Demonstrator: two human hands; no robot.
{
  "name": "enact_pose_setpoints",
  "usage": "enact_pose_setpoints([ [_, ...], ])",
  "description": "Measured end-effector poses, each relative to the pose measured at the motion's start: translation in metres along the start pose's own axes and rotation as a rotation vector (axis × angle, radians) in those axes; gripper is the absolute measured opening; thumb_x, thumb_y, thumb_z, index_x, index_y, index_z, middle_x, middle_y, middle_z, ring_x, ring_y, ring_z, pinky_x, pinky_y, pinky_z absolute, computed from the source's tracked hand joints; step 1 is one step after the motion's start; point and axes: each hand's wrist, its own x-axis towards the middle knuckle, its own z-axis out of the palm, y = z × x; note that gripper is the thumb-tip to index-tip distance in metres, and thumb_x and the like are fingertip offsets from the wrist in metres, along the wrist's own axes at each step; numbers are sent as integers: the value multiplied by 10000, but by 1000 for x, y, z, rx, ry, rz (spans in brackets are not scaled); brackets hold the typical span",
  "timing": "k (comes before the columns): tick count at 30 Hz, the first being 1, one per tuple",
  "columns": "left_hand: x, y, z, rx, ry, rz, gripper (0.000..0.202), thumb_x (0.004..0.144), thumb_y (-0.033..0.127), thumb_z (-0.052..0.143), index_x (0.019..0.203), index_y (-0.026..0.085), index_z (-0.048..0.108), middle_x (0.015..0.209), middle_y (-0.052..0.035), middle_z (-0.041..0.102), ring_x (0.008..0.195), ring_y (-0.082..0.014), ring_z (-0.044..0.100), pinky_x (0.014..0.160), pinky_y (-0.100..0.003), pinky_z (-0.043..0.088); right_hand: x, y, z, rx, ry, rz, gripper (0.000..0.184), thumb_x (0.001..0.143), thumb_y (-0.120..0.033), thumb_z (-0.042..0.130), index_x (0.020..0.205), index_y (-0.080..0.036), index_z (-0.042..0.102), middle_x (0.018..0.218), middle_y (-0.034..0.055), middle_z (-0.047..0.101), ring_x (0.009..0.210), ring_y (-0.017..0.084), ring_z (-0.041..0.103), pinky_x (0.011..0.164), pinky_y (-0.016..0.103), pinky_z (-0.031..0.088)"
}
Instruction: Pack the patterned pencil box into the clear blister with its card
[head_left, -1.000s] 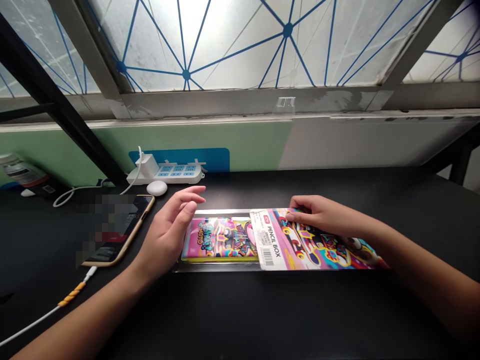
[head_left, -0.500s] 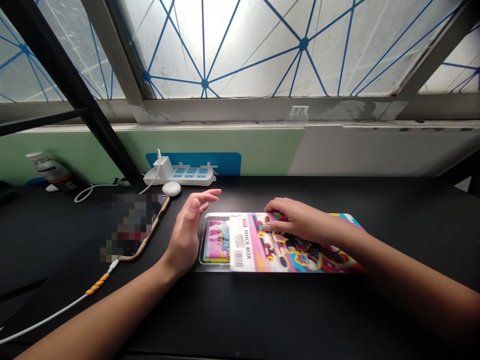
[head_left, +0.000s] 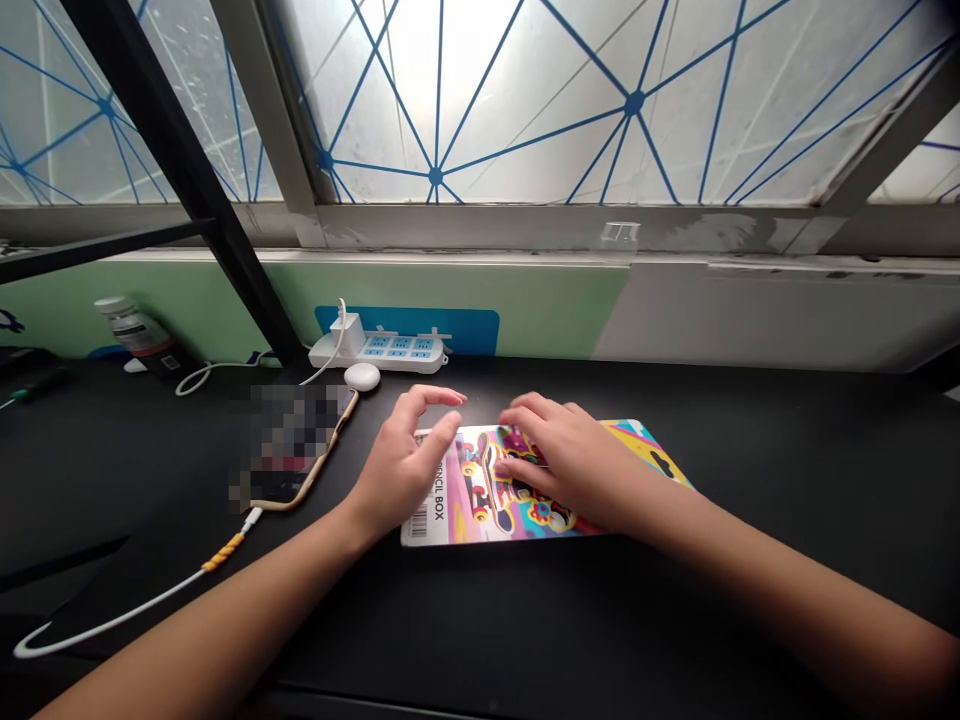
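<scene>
A colourful printed card (head_left: 487, 490) marked "PENCIL BOX" lies flat on the black desk, with skateboard artwork and a barcode at its left end. My right hand (head_left: 570, 455) rests on top of it, fingers spread and not wrapped round anything. At the card's left end is my left hand (head_left: 401, 460), its thumb and fingers apart in a loose curve, with nothing between them. That hand hides part of the card's left edge. The clear plastic tray is not visible now.
Left of the hands lies a blurred-out phone (head_left: 300, 440) in a tan-edged case, with a white cable (head_left: 150, 608) plugged in. Behind it are a white oval object (head_left: 363, 377), a power strip (head_left: 405, 353) and a leaning bottle (head_left: 139, 330). A black post (head_left: 180, 185) slants at left.
The card has slid left, covering the clear tray and the pink box that showed at its left end. My right hand moved left with it; my left thumb came over the end. The view shifted slightly.
</scene>
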Motion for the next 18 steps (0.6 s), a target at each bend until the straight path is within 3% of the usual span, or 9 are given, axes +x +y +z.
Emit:
enact_pose_setpoints([
  [4, -1, -1, 3, 275, -323, 174, 252, 996, 295, 565, 1234, 218, 597, 1257, -91, 658, 1200, -247, 601, 1046, -396, 474, -42, 28, 4, 67, 17, -19, 502, 1024, -528, 478, 1403, -212, 570, 1456, 146, 603, 1324, 339, 560, 1060, 526, 454],
  [7, 0, 0, 5, 375, -508, 196, 294, 998, 323, 569, 1276, 227, 580, 1345, -87, 631, 1274, -248, 568, 1088, -389, 459, -53, 32, 2, 93, -20, -16, 578, 1020, -571, 462, 1468, -211, 524, 1498, 144, 577, 1379, 350, 512, 1096, 553, 429],
  [13, 4, -2, 5, 571, -493, 74, 422, 967, 438, 630, 1342, 259, 559, 1289, -75, 662, 1156, -283, 630, 980, -438, 520, -47, 29, 4, 163, 53, -10, 514, 961, -570, 590, 1321, -203, 610, 1292, 146, 664, 1159, 317, 623, 965, 477, 522],
  [15, 6, -2, 4, 622, -455, 129, 416, 962, 433, 652, 1328, 252, 569, 1211, -74, 679, 1080, -278, 641, 923, -435, 534, -44, 29, 8, 134, 143, -16, 489, 937, -540, 648, 1276, -190, 616, 1220, 144, 669, 1089, 303, 637, 929, 457, 531],
  [18, 10, 2, 0, 678, -310, 354, 377, 967, 386, 675, 1286, 212, 578, 1102, -84, 674, 1005, -268, 614, 878, -423, 530, -38, 27, 11, 12, 354, -66, 551, 904, -552, 691, 1264, -146, 595, 1145, 154, 666, 1013, 307, 630, 876, 454, 525],
])
